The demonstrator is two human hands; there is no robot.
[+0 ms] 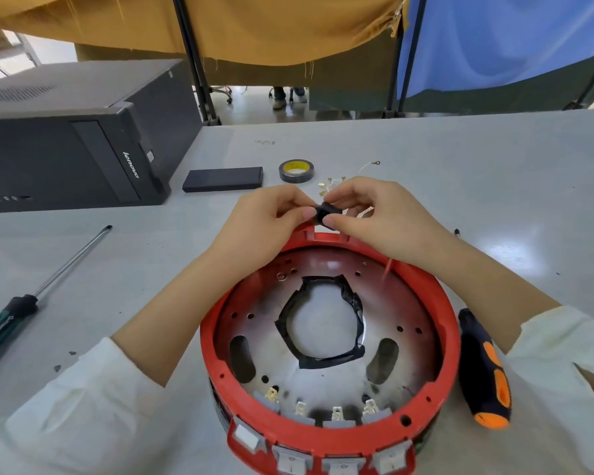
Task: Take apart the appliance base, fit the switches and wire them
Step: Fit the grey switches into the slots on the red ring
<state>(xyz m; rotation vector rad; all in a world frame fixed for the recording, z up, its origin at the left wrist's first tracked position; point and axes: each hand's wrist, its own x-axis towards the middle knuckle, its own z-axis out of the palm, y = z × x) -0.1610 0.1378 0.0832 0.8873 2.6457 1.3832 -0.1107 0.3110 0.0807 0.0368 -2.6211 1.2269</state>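
Black switch (324, 215) btwn both hands (323, 214)

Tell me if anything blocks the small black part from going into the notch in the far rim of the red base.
Nothing visible blocks it. Both the left hand and the right hand pinch the small black part directly above the notch in the far rim of the red base. The fingers hide part of the notch.
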